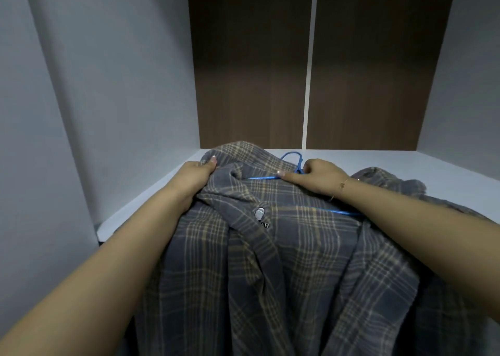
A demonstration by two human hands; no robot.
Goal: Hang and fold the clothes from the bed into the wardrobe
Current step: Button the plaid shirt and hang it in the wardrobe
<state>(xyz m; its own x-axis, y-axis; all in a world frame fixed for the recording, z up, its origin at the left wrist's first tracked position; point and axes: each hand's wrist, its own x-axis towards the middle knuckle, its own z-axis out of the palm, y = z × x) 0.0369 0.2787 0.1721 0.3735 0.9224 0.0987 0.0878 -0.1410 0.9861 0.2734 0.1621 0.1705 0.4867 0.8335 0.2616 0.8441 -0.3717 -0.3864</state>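
Shirt: a grey plaid shirt [284,247] lies collar-up on the white wardrobe shelf [167,185], its body draping over the shelf's front edge toward 6 o'clock; a second heap of the same plaid cloth lies at 3 o'clock.
Hanger: a blue wire hanger [290,166] sits partly inside the shirt; its hook pokes out of the collar toward 12 o'clock, one arm shows across the neck opening, and another stretch of blue wire shows at the shoulder toward 4 o'clock.
Left hand: the left hand [197,174], at 10 o'clock from the collar, has its fingers curled around a bunch of cloth at the shirt's shoulder, thumb on top.
Right hand: the right hand [316,174] pinches the hanger just below the hook, thumb lying along the wire; a thin bracelet [341,186] circles the wrist.
Wardrobe: grey side walls and a dark wood-grain back panel [311,71] rise behind; no rail is in view.
Step in hand: seemingly seating the hanger in the shirt, with the left shoulder not yet settled over the wire.
Next move: likely pull the left shoulder over the hanger's end while steadying the hook, then lift it by the hook toward a rail, which must lie above the view.
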